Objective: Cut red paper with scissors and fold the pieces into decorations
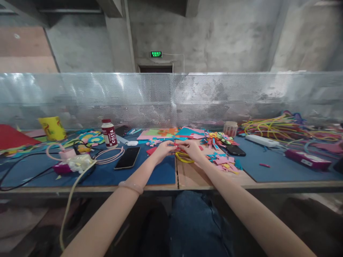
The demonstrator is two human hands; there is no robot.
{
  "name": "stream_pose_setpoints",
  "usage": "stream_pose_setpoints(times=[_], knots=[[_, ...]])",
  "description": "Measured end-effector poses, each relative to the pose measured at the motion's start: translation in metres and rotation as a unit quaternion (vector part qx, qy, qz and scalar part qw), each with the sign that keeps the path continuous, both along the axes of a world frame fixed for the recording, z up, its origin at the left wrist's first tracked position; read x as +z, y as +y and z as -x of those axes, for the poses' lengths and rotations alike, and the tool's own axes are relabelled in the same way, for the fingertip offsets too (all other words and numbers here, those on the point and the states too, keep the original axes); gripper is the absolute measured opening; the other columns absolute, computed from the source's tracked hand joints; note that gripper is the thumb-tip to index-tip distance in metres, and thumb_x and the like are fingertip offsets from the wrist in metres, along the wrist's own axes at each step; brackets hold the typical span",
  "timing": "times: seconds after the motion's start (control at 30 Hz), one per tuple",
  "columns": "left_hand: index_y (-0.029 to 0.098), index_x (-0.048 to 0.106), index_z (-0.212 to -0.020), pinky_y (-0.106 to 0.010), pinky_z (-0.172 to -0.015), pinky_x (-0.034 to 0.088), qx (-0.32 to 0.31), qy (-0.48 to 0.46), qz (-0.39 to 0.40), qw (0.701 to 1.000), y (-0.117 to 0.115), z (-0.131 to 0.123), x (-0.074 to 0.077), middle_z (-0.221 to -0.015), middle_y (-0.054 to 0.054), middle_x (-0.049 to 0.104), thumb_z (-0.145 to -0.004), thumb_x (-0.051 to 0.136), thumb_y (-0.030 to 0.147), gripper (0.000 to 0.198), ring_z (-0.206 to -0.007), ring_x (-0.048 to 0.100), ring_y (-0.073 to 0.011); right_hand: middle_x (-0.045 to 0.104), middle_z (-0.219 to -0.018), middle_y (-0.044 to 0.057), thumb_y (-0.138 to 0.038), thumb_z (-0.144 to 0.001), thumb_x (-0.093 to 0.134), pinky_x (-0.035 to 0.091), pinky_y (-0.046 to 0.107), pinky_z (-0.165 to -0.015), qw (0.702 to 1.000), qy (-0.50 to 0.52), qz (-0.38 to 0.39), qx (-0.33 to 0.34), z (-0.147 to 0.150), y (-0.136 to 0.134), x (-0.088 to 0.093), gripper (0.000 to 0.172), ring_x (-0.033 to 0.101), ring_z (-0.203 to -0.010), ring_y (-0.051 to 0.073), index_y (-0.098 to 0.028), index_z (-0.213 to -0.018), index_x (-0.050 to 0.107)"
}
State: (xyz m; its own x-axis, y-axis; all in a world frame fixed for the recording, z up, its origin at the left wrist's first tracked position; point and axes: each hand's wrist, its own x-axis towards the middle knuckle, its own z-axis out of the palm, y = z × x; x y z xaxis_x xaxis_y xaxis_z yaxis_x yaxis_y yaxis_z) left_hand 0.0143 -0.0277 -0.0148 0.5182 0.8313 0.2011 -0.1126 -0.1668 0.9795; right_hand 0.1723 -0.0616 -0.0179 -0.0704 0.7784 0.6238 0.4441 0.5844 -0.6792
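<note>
Both my hands meet at the middle of the workbench. My left hand [164,149] and my right hand [190,148] pinch a small red paper piece [177,146] between their fingertips. Yellow-handled scissors [184,157] lie on the bench just under my right hand. A pile of pink, blue and yellow paper scraps [223,162] sits to the right of my right wrist. A folded multicoloured paper flower [218,138] lies beyond it. A pink bracelet [131,186] is on my left wrist.
A black phone [128,157] lies left of my hands, another phone [235,150] right. A Costa bottle [108,134], a yellow cup [52,128], cables, coloured paper sheets [160,134], a white power strip [262,140], pipe cleaners [281,127] and a perforated metal screen [171,98] stand behind.
</note>
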Motion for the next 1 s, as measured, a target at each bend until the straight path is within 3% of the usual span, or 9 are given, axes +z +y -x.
stream_pose_setpoints(times=[0.13, 0.33, 0.47, 0.73, 0.9, 1.0], knots=[[0.015, 0.052, -0.080, -0.029, -0.069, 0.044, -0.001, 0.002, 0.009, 1.000, 0.000, -0.001, 0.001, -0.076, -0.006, 0.064, -0.061, 0.068, 0.025, 0.027, -0.075, 0.062, -0.0171, 0.066, -0.077, 0.004, -0.021, -0.073, 0.053, 0.042, 0.027, -0.066, 1.000, -0.010, 0.003, -0.002, -0.001, 0.000, 0.000, 0.017, 0.056, -0.069, 0.015, -0.016, -0.079, 0.068], [0.015, 0.056, -0.082, -0.030, -0.068, 0.045, -0.015, 0.015, 0.012, 1.000, 0.004, -0.001, -0.001, -0.077, -0.008, 0.064, -0.067, 0.059, 0.041, 0.030, -0.076, 0.062, -0.0190, 0.062, -0.076, 0.004, -0.018, -0.074, 0.052, 0.040, 0.027, -0.067, 0.998, -0.051, -0.029, -0.024, 0.000, -0.001, 0.000, 0.017, 0.053, -0.068, 0.014, -0.017, -0.080, 0.068], [0.013, 0.056, -0.079, -0.027, -0.067, 0.044, -0.011, 0.030, 0.006, 0.999, 0.002, 0.000, 0.000, -0.080, -0.009, 0.064, -0.066, 0.063, 0.039, 0.029, -0.079, 0.061, -0.0178, 0.061, -0.073, 0.004, -0.018, -0.074, 0.052, 0.040, 0.027, -0.065, 0.998, -0.053, -0.032, -0.024, 0.001, -0.001, -0.001, 0.017, 0.052, -0.067, 0.014, -0.018, -0.079, 0.068], [0.012, 0.057, -0.080, -0.027, -0.067, 0.043, -0.010, 0.014, -0.020, 1.000, -0.002, 0.001, 0.002, -0.080, -0.006, 0.062, -0.062, 0.068, 0.033, 0.030, -0.076, 0.059, -0.0147, 0.061, -0.073, 0.003, -0.027, -0.074, 0.052, 0.038, 0.025, -0.063, 1.000, 0.000, -0.011, -0.012, 0.002, -0.007, 0.004, 0.018, 0.052, -0.067, 0.013, -0.015, -0.075, 0.065], [0.013, 0.056, -0.081, -0.024, -0.062, 0.041, 0.003, 0.051, -0.069, 0.996, -0.003, 0.001, 0.002, -0.080, -0.004, 0.061, -0.064, 0.066, 0.033, 0.028, -0.074, 0.057, -0.0134, 0.053, -0.056, -0.002, -0.038, -0.071, 0.054, 0.032, 0.022, -0.050, 0.995, 0.075, 0.057, 0.011, -0.002, -0.008, 0.003, 0.026, 0.043, -0.052, 0.009, -0.014, -0.067, 0.062], [0.013, 0.054, -0.078, -0.023, -0.060, 0.040, 0.025, 0.056, -0.089, 0.994, -0.003, -0.001, 0.002, -0.076, -0.003, 0.059, -0.062, 0.067, 0.031, 0.028, -0.072, 0.056, -0.0128, 0.052, -0.056, -0.002, -0.041, -0.067, 0.058, 0.032, 0.021, -0.050, 0.986, 0.132, 0.090, 0.049, -0.006, 0.000, -0.003, 0.028, 0.042, -0.050, 0.008, -0.014, -0.067, 0.061]])
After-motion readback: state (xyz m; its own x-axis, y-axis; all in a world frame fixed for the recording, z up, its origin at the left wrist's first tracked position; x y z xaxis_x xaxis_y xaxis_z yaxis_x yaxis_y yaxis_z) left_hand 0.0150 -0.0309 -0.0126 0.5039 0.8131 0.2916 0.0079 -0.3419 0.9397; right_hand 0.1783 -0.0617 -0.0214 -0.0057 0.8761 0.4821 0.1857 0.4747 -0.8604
